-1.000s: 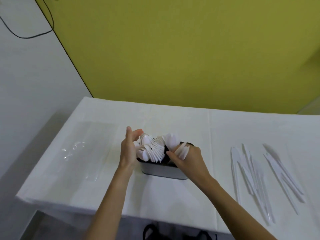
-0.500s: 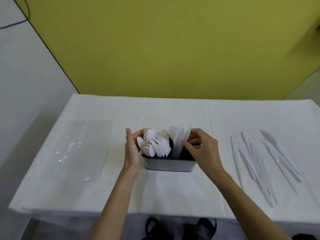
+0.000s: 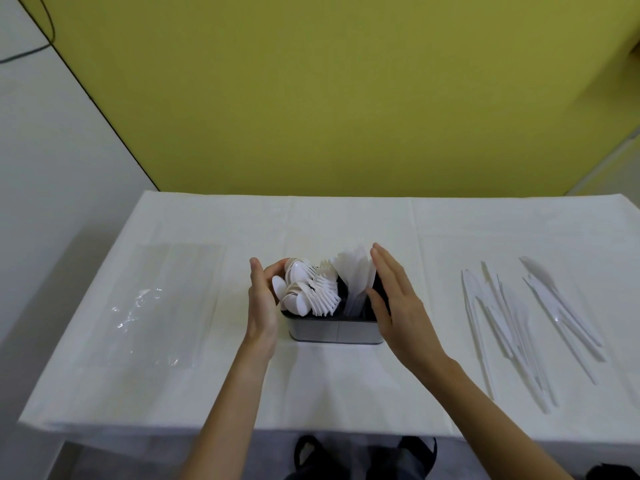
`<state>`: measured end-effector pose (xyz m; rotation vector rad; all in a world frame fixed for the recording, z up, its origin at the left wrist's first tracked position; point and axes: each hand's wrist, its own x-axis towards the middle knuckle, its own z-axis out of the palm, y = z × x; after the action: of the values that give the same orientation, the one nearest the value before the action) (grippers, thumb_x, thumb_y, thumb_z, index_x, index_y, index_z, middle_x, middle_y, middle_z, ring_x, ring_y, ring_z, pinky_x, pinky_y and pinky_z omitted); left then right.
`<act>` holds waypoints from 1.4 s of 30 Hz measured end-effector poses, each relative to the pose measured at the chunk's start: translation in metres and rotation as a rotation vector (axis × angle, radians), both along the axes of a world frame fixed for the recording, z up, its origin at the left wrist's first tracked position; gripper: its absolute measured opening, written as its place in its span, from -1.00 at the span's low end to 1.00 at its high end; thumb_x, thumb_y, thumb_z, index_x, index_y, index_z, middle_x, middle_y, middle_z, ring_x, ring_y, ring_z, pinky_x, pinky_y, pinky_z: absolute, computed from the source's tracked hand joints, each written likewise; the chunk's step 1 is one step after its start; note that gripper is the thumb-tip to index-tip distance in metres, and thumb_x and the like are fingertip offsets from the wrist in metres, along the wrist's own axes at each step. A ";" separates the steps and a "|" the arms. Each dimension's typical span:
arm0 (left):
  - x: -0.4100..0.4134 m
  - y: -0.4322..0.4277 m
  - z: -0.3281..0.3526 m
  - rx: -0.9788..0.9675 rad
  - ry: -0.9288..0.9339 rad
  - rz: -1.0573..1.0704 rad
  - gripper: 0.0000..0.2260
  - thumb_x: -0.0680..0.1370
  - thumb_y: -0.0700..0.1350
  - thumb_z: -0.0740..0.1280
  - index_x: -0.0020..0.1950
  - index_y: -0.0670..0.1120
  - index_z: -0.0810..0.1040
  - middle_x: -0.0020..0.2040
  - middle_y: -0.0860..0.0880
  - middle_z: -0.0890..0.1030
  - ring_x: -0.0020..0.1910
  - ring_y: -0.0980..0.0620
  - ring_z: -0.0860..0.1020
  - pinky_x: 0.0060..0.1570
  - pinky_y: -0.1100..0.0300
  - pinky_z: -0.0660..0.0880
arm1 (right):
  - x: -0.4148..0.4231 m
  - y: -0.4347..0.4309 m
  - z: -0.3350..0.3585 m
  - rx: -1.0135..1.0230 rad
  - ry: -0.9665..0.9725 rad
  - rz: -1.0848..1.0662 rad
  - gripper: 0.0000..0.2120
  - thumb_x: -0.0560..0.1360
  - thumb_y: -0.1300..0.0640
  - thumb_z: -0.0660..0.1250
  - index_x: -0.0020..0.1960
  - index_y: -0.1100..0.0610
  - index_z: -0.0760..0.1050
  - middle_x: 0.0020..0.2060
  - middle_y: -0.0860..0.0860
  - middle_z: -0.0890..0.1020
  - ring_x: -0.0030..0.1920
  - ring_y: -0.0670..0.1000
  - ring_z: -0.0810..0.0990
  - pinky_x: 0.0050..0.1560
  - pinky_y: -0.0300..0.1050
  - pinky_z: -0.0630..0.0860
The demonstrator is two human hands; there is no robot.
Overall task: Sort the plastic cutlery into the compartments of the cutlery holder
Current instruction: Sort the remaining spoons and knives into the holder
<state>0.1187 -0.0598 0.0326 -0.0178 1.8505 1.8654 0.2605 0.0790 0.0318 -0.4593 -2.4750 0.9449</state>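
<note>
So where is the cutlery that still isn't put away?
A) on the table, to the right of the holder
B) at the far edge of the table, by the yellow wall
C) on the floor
A: the loose knives lie flat on the white table, to the right of the cutlery holder and beyond the right hand.

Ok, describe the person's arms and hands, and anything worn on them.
Both arms are bare as far as the frame shows: no sleeves, no watch or bracelet. The left hand and right hand are bare too, without gloves; no rings are visible.
</note>
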 end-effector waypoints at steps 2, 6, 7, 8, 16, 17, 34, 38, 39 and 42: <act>0.001 0.001 0.000 -0.011 -0.003 0.019 -0.43 0.64 0.20 -0.16 0.07 0.00 0.61 0.00 0.02 0.68 0.03 0.10 0.60 -0.03 0.24 0.47 | -0.001 -0.001 -0.002 0.138 -0.051 0.105 -0.51 0.64 0.14 0.02 0.54 0.09 0.05 0.53 -0.13 0.04 0.52 -0.17 0.02 0.48 -0.25 0.04; 0.005 0.003 0.003 -0.030 -0.004 0.048 -0.48 0.64 0.21 -0.14 0.01 0.09 0.60 -0.01 0.07 0.67 0.05 0.10 0.59 0.03 0.22 0.47 | -0.005 0.002 -0.005 0.246 -0.113 0.176 -0.48 0.63 0.06 -0.05 0.55 0.14 -0.04 0.56 -0.03 -0.05 0.55 -0.08 -0.08 0.52 -0.12 -0.05; 0.006 0.004 0.004 -0.030 -0.004 0.050 -0.49 0.64 0.21 -0.14 0.00 0.10 0.59 -0.03 0.09 0.67 0.04 0.11 0.59 0.02 0.22 0.47 | -0.006 0.003 -0.005 0.249 -0.122 0.177 -0.48 0.63 0.05 -0.05 0.55 0.15 -0.05 0.56 0.00 -0.05 0.55 -0.07 -0.09 0.52 -0.10 -0.06; 0.007 0.004 0.005 -0.029 -0.004 0.050 -0.51 0.64 0.20 -0.13 -0.01 0.12 0.58 -0.04 0.11 0.66 0.03 0.13 0.58 0.02 0.23 0.46 | -0.007 0.004 -0.005 0.251 -0.127 0.178 -0.47 0.63 0.04 -0.05 0.55 0.15 -0.06 0.56 0.01 -0.05 0.55 -0.06 -0.09 0.52 -0.09 -0.06; -0.002 0.003 0.025 -0.047 0.160 0.038 -0.53 0.67 0.11 -0.10 0.21 -0.06 0.53 0.19 -0.01 0.60 0.28 0.05 0.48 0.24 0.19 0.33 | 0.005 0.012 0.003 0.118 -0.050 0.197 -0.43 0.62 0.06 0.04 0.56 0.13 -0.07 0.57 0.02 -0.09 0.56 0.03 -0.12 0.52 0.03 -0.04; -0.005 0.006 0.032 -0.054 0.228 0.039 -0.57 0.68 0.10 -0.08 0.20 -0.03 0.53 0.22 0.00 0.58 0.31 0.07 0.46 0.27 0.20 0.29 | 0.008 0.018 0.005 0.096 -0.029 0.171 -0.43 0.62 0.06 0.04 0.56 0.15 -0.06 0.57 0.02 -0.08 0.56 0.02 -0.10 0.52 0.07 0.00; 0.133 0.205 0.008 -0.491 0.678 -0.712 -0.81 0.58 0.05 0.23 0.09 -0.02 0.51 0.03 0.09 0.55 0.02 0.06 0.52 -0.03 0.16 0.44 | 0.187 0.183 -0.050 -0.064 -0.193 -0.668 -0.69 0.54 0.30 0.25 0.28 0.22 0.46 0.22 0.11 0.52 0.24 0.15 0.48 0.19 -0.14 0.35; 0.157 0.220 -0.043 -0.786 0.527 -0.913 -0.62 0.57 0.14 0.22 0.21 -0.12 0.40 0.13 -0.05 0.53 0.12 -0.08 0.53 0.02 0.09 0.44 | 0.207 0.224 -0.062 -0.105 -0.358 -0.722 -0.69 0.56 0.24 0.25 0.30 0.20 0.44 0.25 0.11 0.50 0.25 0.14 0.46 0.17 -0.07 0.40; 0.164 0.224 -0.052 -0.837 0.525 -0.933 -0.57 0.56 0.16 0.22 0.24 -0.15 0.37 0.17 -0.08 0.51 0.15 -0.11 0.52 0.04 0.07 0.44 | 0.209 0.237 -0.066 -0.111 -0.406 -0.720 -0.68 0.57 0.22 0.24 0.31 0.19 0.43 0.27 0.11 0.49 0.28 0.14 0.44 0.18 -0.03 0.41; 0.175 0.232 -0.068 -0.928 0.579 -0.906 -0.52 0.57 0.14 0.24 0.28 -0.20 0.31 0.22 -0.12 0.48 0.17 -0.13 0.52 0.02 0.07 0.44 | 0.201 0.271 -0.071 -0.174 -0.526 -0.686 -0.68 0.59 0.13 0.21 0.32 0.18 0.43 0.25 0.08 0.49 0.22 0.11 0.48 0.14 0.05 0.47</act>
<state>0.2940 0.1723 -0.0356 0.9386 2.3401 0.3369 0.4612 0.3504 -0.0394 -1.6638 -2.3543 0.8057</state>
